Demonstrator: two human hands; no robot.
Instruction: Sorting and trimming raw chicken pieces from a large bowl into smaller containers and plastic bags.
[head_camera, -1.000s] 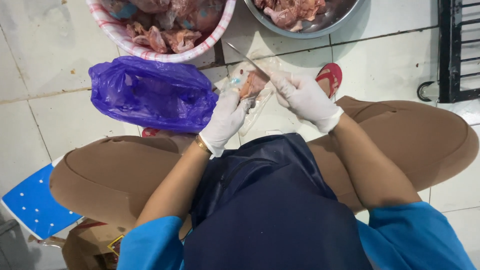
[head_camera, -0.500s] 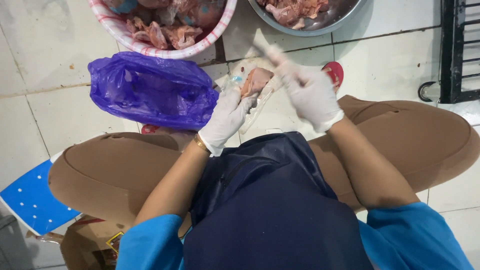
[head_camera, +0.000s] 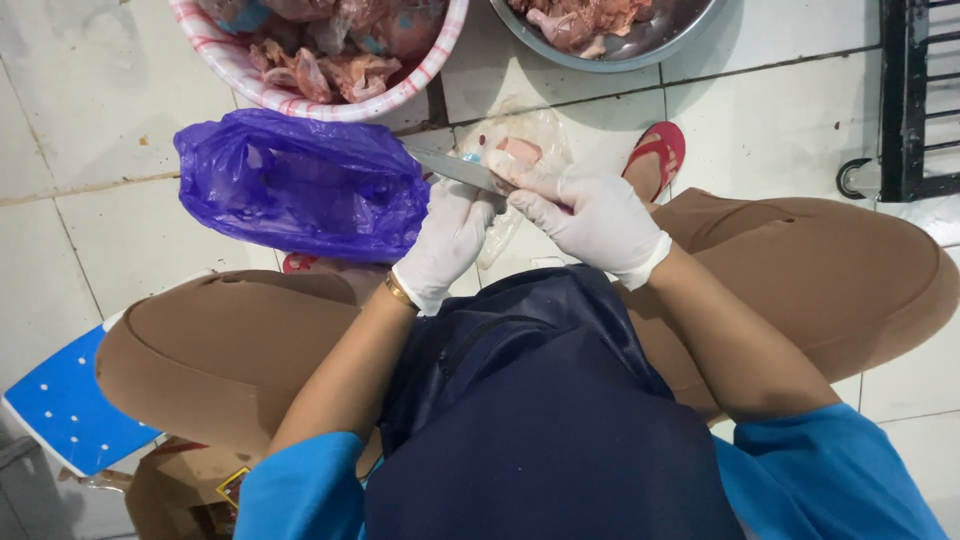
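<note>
Seated low over a white tiled floor (head_camera: 90, 120), knees spread. Right hand (head_camera: 595, 220), white-gloved, grip clenched on a slim steel-bladed knife (head_camera: 455, 168), blade pointing left. Left hand (head_camera: 450, 235), also gloved, grip closed on a pale pink piece of raw meat (head_camera: 520, 152) in clear plastic wrap, just under the blade. Crumpled purple plastic bag (head_camera: 300, 185) beside the left hand. Beyond: red-and-white rimmed basin (head_camera: 330, 105) and round metal bowl (head_camera: 650, 50), both holding meat.

plastic bag (head_camera: 300, 185) left of the hands, basket (head_camera: 300, 95) beyond it, metal bowl (head_camera: 610, 45) right of basket
</note>
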